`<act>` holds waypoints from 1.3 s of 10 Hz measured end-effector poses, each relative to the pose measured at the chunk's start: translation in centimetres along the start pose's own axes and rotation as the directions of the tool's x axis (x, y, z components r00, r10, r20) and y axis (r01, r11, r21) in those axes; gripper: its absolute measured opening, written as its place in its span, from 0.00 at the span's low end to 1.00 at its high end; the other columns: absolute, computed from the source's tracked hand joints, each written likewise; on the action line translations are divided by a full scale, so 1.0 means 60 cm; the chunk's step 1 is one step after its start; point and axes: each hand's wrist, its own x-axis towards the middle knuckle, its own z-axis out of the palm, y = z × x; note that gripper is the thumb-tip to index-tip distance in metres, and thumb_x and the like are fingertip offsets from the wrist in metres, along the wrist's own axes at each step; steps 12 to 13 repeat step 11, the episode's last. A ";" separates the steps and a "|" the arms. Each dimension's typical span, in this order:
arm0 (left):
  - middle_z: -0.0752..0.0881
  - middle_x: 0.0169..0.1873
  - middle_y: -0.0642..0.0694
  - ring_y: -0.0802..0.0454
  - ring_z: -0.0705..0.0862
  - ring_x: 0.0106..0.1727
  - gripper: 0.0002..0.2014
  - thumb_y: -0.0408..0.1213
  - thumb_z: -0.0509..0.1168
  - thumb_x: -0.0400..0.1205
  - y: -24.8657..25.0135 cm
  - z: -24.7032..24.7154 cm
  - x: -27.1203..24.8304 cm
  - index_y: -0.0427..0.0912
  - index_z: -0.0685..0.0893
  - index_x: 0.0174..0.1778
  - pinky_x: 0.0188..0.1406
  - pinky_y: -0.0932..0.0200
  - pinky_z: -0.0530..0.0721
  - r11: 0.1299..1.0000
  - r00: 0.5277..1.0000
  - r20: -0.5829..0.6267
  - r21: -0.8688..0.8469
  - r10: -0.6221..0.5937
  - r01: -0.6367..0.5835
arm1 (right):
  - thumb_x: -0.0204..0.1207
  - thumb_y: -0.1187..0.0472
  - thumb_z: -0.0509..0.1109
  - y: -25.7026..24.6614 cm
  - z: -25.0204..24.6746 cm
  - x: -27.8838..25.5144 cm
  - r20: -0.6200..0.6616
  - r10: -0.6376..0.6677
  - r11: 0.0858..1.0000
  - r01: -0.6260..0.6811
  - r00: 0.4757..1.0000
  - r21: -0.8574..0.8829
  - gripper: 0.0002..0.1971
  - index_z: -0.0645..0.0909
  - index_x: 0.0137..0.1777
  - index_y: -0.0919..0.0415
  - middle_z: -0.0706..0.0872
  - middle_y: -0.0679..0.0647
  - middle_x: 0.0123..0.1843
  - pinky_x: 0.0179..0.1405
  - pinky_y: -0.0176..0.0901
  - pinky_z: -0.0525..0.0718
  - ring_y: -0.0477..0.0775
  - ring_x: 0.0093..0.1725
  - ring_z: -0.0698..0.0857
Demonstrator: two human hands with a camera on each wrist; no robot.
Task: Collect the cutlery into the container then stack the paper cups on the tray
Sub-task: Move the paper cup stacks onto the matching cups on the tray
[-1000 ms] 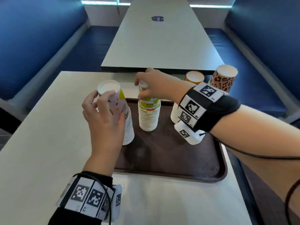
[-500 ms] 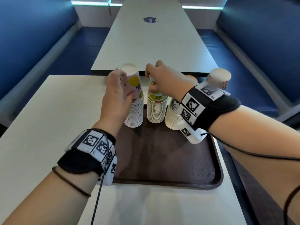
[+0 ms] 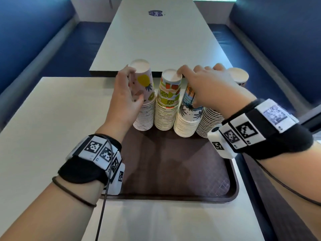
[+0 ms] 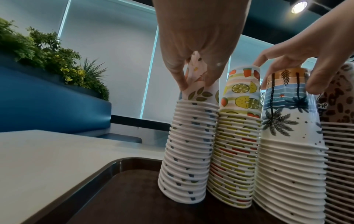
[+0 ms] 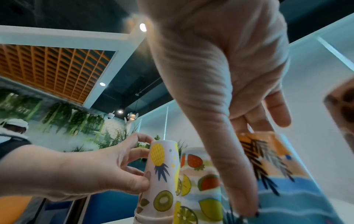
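Note:
Four upside-down stacks of paper cups stand in a tight row at the far edge of the brown tray (image 3: 173, 171) (image 4: 134, 197). My left hand (image 3: 132, 86) grips the top of the pineapple-print stack (image 3: 145, 112) (image 4: 189, 151) (image 5: 162, 174). My right hand (image 3: 196, 86) grips the top of the palm-tree stack (image 3: 189, 122) (image 4: 287, 151) (image 5: 277, 174), thumb on its near side. Its index fingertip rests on the citrus-print stack (image 3: 167, 105) (image 4: 237, 136). The leopard-print stack (image 3: 210, 122) (image 4: 339, 151) is rightmost, partly hidden by my wrist. No cutlery or container is in view.
The tray lies on a white table (image 3: 43, 136). A second white table (image 3: 156, 40) stands just beyond a narrow gap. Blue benches (image 3: 34, 40) run along both sides. A person (image 5: 13, 128) shows at the far left of the right wrist view.
My left hand slid the pineapple stack right, up against the citrus stack. My right hand shifted from the citrus stack's top onto the palm-tree stack.

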 end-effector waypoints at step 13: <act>0.49 0.85 0.42 0.53 0.49 0.84 0.40 0.32 0.65 0.82 0.020 -0.019 -0.031 0.51 0.48 0.84 0.80 0.59 0.61 0.979 1.000 0.016 0.205 -0.003 0.000 | 0.65 0.69 0.77 0.090 0.042 -0.061 -0.101 0.333 0.856 -0.255 0.938 0.450 0.41 0.62 0.72 0.41 0.59 0.60 0.77 0.58 0.67 0.79 0.74 0.66 0.71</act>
